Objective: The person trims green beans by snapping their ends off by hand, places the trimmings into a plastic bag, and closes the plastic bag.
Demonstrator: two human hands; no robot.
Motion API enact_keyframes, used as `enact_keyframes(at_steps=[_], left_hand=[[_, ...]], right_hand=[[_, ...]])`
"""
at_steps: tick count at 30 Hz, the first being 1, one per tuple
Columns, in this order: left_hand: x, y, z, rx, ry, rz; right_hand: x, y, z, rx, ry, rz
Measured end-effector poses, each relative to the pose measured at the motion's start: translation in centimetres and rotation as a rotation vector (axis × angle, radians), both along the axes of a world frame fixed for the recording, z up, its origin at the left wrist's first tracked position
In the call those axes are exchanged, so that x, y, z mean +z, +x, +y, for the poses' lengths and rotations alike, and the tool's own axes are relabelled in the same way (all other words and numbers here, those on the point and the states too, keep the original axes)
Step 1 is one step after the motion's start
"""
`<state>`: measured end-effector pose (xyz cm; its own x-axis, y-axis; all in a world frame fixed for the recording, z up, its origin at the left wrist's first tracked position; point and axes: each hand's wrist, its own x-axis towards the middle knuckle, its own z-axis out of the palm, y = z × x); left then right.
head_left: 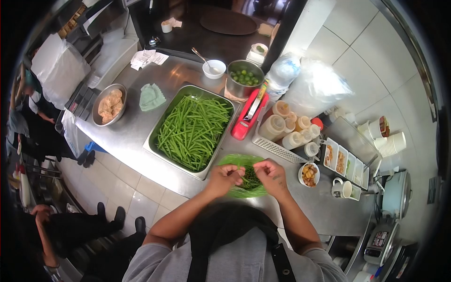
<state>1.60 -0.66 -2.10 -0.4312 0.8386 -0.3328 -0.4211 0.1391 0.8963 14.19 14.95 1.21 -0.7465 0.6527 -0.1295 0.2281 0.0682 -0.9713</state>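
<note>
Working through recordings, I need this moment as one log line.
left hand: at green bag; right hand: at green bag; grasp: unclear; near bag: tray of green beans

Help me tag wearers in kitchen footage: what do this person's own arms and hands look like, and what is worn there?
Both the left hand and right hand are gloveless, and the forearms are bare. The right hand bears small dark marks, too small to read. Grey sleeves end near the elbows; black straps cross the grey top.
</note>
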Motion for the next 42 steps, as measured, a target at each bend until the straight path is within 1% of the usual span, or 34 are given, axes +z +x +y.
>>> enact_keyframes(at_steps=[2,4,6,7,9,10,12,13,15,16,18,19,20,22,23,24,26,27,28,29,30,32,33,34,35,36,37,38,40,41,42], left_hand=[[0.3,-0.4,0.2,0.178,0.051,0.006],[0.4,-0.6,0.4,0.196,0.078,-0.009],[0.5,-0.7,0.3,0.169,0.098,0.018],[0.3,-0.6,0.3,0.17,0.097,0.018],[0.1,-0.4,0.3,0.12,0.121,0.044],[0.3,-0.3,0.4,0.119,0.121,0.045],[1.0,0.0,0.3,0.095,0.076,0.058],[0.9,0.0,0.3,0.104,0.072,0.065],[0.8,0.0,0.2,0.122,0.198,0.068],[0.9,0.2,0.3,0.133,0.197,0.077],[1.2,0.8,0.4,0.179,0.297,0.056],[1.5,1.1,0.4,0.185,0.295,0.082],[1.2,1.3,0.3,0.19,0.294,0.088],[0.8,1.7,0.4,0.22,0.404,0.149],[0.6,1.8,0.4,0.282,0.365,0.163],[0.9,1.1,0.1,0.277,0.366,0.159],[1.8,-1.7,-1.4,0.454,0.16,0.298],[1.9,-3.3,-2.4,0.543,0.093,0.36],[1.9,-5.1,-3.5,0.63,0.027,0.424],[1.8,-7.0,-4.7,0.62,0.028,0.418],[1.6,-9.0,-6.1,0.622,-0.156,0.619],[1.4,-11.7,-8.4,0.608,-0.534,1.022],[1.2,-12.1,-9.1,0.606,-0.534,1.024],[1.0,-12.4,-9.5,0.579,-0.581,1.13],[0.7,-12.5,-9.8,0.548,-0.628,1.236],[0.9,-12.2,-9.6,0.542,-0.63,1.235],[1.5,-11.5,-9.1,0.552,-0.591,1.227],[2.1,-10.9,-8.4,0.563,-0.549,1.219],[3.1,-9.3,-6.8,0.511,-0.407,1.033],[2.1,-8.4,-5.9,0.503,-0.277,0.951],[2.0,-7.0,-4.9,0.44,-0.159,0.838]], right_hand=[[-0.3,0.8,-0.4,0.199,0.098,-0.083],[-0.2,1.1,-0.8,0.24,0.148,-0.137],[0.1,1.1,-1.3,0.257,0.043,-0.226],[0.1,1.1,-1.4,0.258,0.041,-0.226],[0.2,1.2,-1.6,0.302,0.166,-0.218],[0.3,1.3,-1.6,0.301,0.166,-0.216],[0.4,1.2,-1.3,0.325,0.514,-0.178],[0.2,1.1,-1.4,0.332,0.512,-0.169],[-0.3,1.0,-1.6,0.15,0.258,-0.078],[-0.7,0.9,-1.7,0.161,0.257,-0.068],[-1.1,0.4,-1.6,-0.045,-0.212,0.044],[-0.8,0.1,-1.5,-0.09,-0.298,0.04],[-0.7,-0.3,-1.2,-0.084,-0.299,0.045],[-0.7,-0.6,-0.4,-0.182,-0.661,0.187],[-1.2,-0.5,0.3,-0.172,-0.777,0.212],[-1.5,-0.5,0.5,-0.178,-0.776,0.211],[-2.1,0.0,0.8,-0.072,-0.503,-0.008],[-3.1,0.5,0.9,-0.085,-0.506,-0.015],[-4.3,1.1,0.9,0.04,-0.155,-0.191],[-4.9,1.6,0.9,0.167,0.198,-0.363],[-4.3,1.8,0.4,0.161,0.196,-0.369],[-2.6,1.6,-1.2,0.128,0.487,-0.235],[-2.7,1.6,-1.2,0.186,0.487,-0.229],[-2.9,1.5,-1.2,0.185,0.485,-0.229],[-3.1,1.3,-1.3,0.31,0.574,-0.197],[-3.2,1.3,-1.4,0.434,0.662,-0.165],[-2.9,0.8,-1.9,0.481,0.656,-0.231],[-3.0,0.4,-2.3,0.478,0.653,-0.232],[-3.3,-0.3,-2.7,0.633,0.806,-0.28],[-3.6,-0.5,-2.9,0.686,0.857,-0.308],[-4.1,-0.7,-2.9,0.687,0.858,-0.31]])
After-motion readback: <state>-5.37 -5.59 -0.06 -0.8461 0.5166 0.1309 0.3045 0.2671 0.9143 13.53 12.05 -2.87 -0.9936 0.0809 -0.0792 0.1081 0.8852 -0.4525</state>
